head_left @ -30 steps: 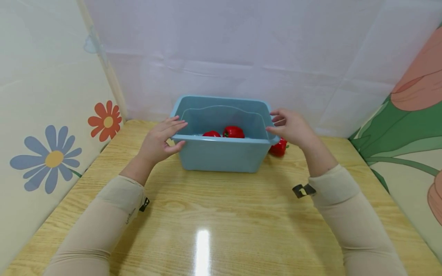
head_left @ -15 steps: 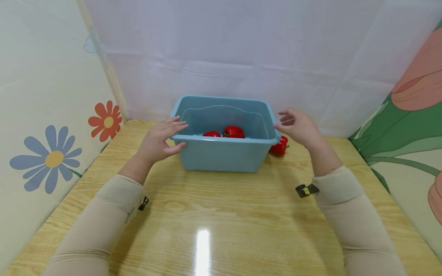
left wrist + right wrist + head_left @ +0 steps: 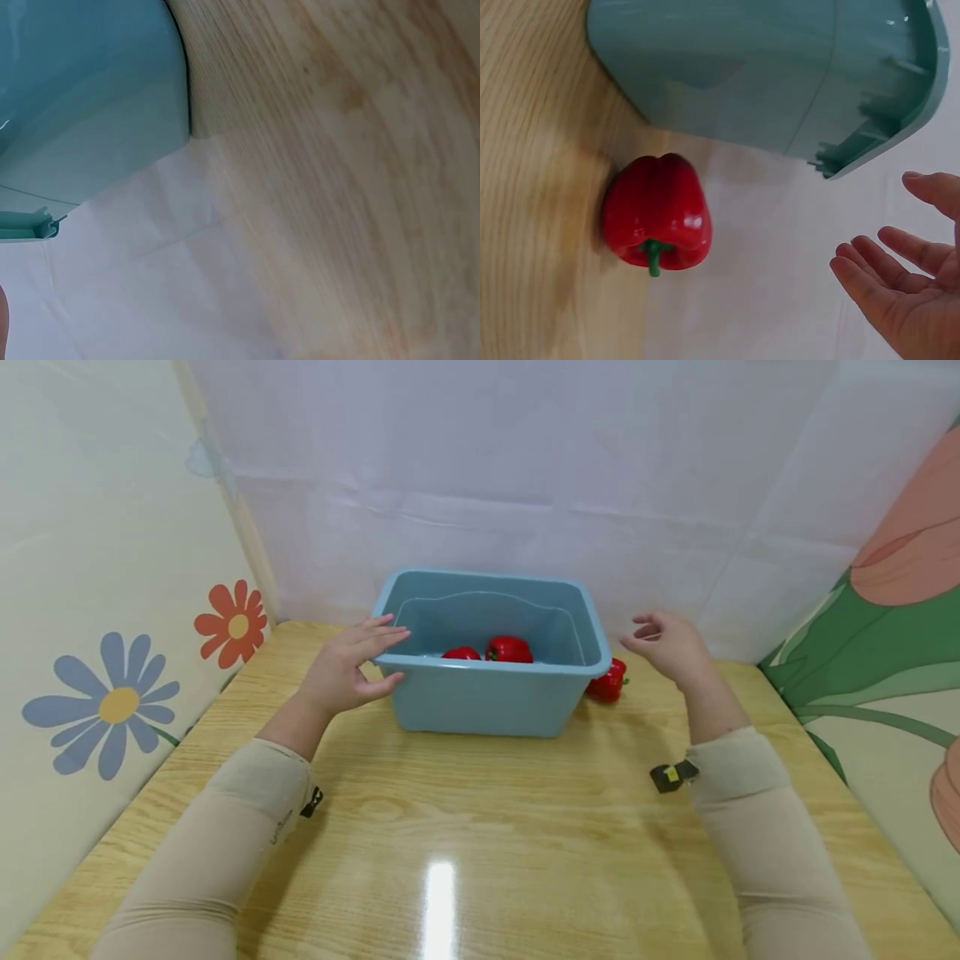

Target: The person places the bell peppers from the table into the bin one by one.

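Observation:
A light blue plastic bin point(image 3: 480, 700) stands on the wooden table near the back wall. Inside lie two red bell peppers, one point(image 3: 510, 649) largely visible and the other point(image 3: 461, 653) mostly hidden behind the front wall. My left hand point(image 3: 341, 670) is at the bin's left front corner, its straight fingers over the rim and the thumb apart in front. Beyond the right end sits another red bell pepper point(image 3: 608, 681), partly covered by the bin; its green stem shows in the right wrist view. Above and to the right of that pepper my right hand point(image 3: 667, 649) hovers, fingers loosely bent, holding nothing.
A white sheet point(image 3: 480, 460) hangs right behind the bin. Flower-printed panels flank the table point(image 3: 480, 810) on the left point(image 3: 82, 610) and right point(image 3: 885, 727).
My right hand has left the bin's right rim, moving right and slightly down to the far side of the outside pepper. The left hand and the bin stay in place.

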Tool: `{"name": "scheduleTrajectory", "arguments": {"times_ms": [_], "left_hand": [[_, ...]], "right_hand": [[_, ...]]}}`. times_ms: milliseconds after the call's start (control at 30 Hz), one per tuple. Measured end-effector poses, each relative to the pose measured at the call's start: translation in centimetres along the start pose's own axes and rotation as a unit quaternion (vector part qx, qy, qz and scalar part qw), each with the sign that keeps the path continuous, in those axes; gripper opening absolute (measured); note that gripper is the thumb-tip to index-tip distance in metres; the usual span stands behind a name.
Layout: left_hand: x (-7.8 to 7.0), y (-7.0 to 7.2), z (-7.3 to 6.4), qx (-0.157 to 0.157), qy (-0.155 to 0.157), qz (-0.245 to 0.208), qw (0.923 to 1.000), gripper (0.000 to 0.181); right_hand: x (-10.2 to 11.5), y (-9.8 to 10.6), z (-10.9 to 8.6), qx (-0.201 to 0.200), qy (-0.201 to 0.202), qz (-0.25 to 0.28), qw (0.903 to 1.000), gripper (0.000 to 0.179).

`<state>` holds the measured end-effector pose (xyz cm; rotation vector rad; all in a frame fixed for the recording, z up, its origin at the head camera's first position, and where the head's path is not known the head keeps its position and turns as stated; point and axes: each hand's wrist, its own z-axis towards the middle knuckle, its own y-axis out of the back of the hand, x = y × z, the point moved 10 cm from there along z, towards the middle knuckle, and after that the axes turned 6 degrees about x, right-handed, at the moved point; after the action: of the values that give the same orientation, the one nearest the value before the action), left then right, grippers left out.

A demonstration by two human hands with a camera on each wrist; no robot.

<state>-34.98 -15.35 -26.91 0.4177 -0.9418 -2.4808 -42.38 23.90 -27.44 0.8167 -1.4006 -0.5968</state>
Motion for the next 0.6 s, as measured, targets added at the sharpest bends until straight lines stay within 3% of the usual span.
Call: {"name": "scheduleTrajectory", "arguments": {"times_ms": [167,600], "left_hand": [[0.0,0.0,0.1,0.001,-0.004,-0.004,1.0,0.052],[0.1,0.1,0.0,-0.001,0.001,0.0,1.0,0.052]], "right_hand": [[-1.7,-0.5,0.5,0.003,-0.021,0.006,0.9998,0.068],[-5.0,-2.4,2.3,-0.01,-0.019,0.014,0.9997,0.058]]}}
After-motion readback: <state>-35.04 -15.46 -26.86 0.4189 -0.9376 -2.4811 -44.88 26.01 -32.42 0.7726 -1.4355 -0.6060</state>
